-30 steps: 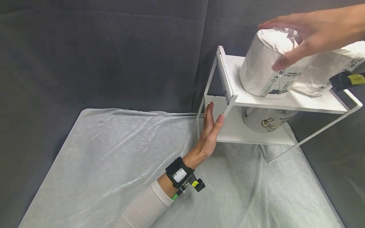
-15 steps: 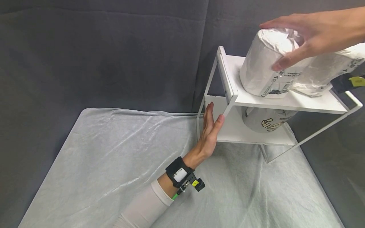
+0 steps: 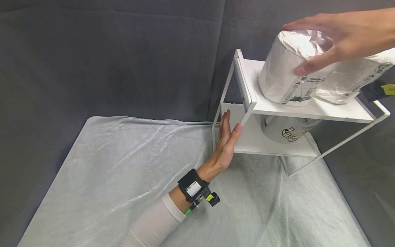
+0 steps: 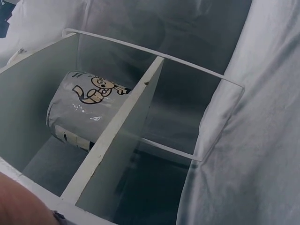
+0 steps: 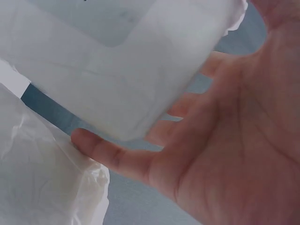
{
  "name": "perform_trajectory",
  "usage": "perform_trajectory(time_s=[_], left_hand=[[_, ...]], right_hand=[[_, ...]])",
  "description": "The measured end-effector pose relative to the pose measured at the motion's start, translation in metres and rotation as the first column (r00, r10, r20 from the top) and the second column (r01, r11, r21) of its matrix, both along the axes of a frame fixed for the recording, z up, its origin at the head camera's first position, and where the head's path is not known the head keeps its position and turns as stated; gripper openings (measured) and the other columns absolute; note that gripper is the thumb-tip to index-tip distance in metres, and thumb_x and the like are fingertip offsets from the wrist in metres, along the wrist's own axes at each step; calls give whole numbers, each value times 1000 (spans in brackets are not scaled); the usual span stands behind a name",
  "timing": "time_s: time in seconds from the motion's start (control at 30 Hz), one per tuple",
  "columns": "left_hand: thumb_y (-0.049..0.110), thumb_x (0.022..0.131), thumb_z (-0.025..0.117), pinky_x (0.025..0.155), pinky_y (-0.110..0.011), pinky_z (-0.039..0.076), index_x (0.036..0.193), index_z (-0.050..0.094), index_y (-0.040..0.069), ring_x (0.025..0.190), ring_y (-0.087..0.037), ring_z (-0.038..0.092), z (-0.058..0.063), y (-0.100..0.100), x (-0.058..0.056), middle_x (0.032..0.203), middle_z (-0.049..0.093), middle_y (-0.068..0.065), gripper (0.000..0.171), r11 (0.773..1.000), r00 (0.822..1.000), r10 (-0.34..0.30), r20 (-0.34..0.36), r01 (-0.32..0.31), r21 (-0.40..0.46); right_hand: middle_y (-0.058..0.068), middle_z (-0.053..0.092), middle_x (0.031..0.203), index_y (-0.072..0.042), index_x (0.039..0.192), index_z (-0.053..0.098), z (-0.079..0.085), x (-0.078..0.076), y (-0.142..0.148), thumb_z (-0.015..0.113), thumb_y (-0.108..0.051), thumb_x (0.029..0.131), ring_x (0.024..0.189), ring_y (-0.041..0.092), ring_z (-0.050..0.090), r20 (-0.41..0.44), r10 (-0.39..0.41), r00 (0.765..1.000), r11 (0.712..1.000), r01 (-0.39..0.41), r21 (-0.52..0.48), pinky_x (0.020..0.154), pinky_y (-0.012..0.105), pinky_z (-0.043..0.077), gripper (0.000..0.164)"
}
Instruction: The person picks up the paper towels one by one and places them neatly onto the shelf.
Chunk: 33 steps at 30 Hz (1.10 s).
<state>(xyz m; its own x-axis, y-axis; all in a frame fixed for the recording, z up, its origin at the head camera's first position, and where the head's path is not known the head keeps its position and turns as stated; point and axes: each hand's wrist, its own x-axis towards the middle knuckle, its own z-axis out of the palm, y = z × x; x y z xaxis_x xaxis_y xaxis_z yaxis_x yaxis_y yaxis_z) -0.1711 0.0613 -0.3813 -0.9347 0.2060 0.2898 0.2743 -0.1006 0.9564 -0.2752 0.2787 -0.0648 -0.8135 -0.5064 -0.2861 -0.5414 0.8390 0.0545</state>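
A plastic-wrapped paper roll (image 3: 282,73) stands near the left end of the white rack's top shelf (image 3: 251,68). My right hand (image 3: 348,39) holds its top from above, thumb on the front and fingers over the far side. Beside it on the right is a second wrapped roll (image 3: 348,77); in the right wrist view my little finger reaches across towards that roll (image 5: 42,173). My left hand (image 3: 224,151) lies against the rack's left side frame, fingers extended and thumb near the front post.
On the rack's lower shelf (image 3: 247,145) stands another wrapped roll (image 3: 276,130) with a cartoon print, also visible in the left wrist view as a grey roll (image 4: 75,112). The rack rests on a pale grey cloth (image 3: 139,164). Dark curtains (image 3: 123,61) hang behind and beside it.
My right hand has shifted very slightly to the right over the top of the roll. The left hand, rack and rolls stay in place.
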Motion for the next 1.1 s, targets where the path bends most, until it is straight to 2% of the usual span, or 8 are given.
perform_trajectory(time_s=[0.17,0.4,0.53,0.7,0.87,0.97,1.03,1.1], left_hand=[[84,98,26,131,-51,4,171,-1,11,163,-19,-5,0,-7,-2,178,-6,-9,107,1000,1000,2,2,-2,-9],[79,101,28,131,-49,8,170,7,5,164,-24,4,-4,-26,-7,177,4,-13,104,1000,999,12,-31,-13,-17],[85,98,28,131,-51,11,170,9,6,163,-25,6,-4,-41,-6,176,4,-12,109,999,999,-4,-34,2,-53],[91,93,28,130,-53,12,171,10,8,163,-25,7,-3,-63,-2,176,6,-10,115,990,999,10,-51,-17,-138],[96,89,28,127,-58,20,171,14,12,162,-28,15,-3,-85,5,176,11,-11,119,953,997,44,-66,-62,-295],[96,89,28,126,-60,23,171,14,15,162,-26,17,-2,-97,11,176,14,-7,117,916,995,69,-79,-94,-391],[95,91,29,125,-61,23,172,14,15,162,-26,17,-3,-106,15,176,15,-6,114,884,992,88,-93,-121,-452],[91,94,30,125,-62,24,172,15,15,162,-27,16,-4,-116,19,177,15,-6,110,847,989,101,-111,-144,-512]], right_hand=[[22,10,176,-32,172,6,2,1,8,82,-47,92,142,50,31,-48,-5,999,1000,3,-29,109,72,26,112],[24,20,173,-36,172,11,-3,3,20,85,-44,91,136,47,35,-90,-9,996,998,3,-65,105,65,26,109],[25,19,173,-38,171,11,-4,7,22,84,-43,91,135,50,37,-97,1,995,997,-7,-71,104,72,28,109],[22,21,173,-39,171,10,-5,12,25,88,-41,87,135,49,39,-127,-4,992,996,-8,-90,99,72,35,114],[19,27,172,-44,170,14,-9,20,34,94,-32,83,151,42,30,-142,-36,989,984,10,-178,97,80,39,119],[19,33,169,-46,168,19,-15,29,41,95,-27,82,155,32,28,-183,-60,981,974,17,-228,119,42,42,117],[19,39,165,-47,167,24,-19,37,43,95,-27,81,152,15,32,-229,-58,972,969,0,-246,111,10,35,114],[14,44,162,-46,165,31,-24,46,44,97,-24,79,142,-3,35,-275,-44,960,960,-36,-277,88,-6,24,111]])
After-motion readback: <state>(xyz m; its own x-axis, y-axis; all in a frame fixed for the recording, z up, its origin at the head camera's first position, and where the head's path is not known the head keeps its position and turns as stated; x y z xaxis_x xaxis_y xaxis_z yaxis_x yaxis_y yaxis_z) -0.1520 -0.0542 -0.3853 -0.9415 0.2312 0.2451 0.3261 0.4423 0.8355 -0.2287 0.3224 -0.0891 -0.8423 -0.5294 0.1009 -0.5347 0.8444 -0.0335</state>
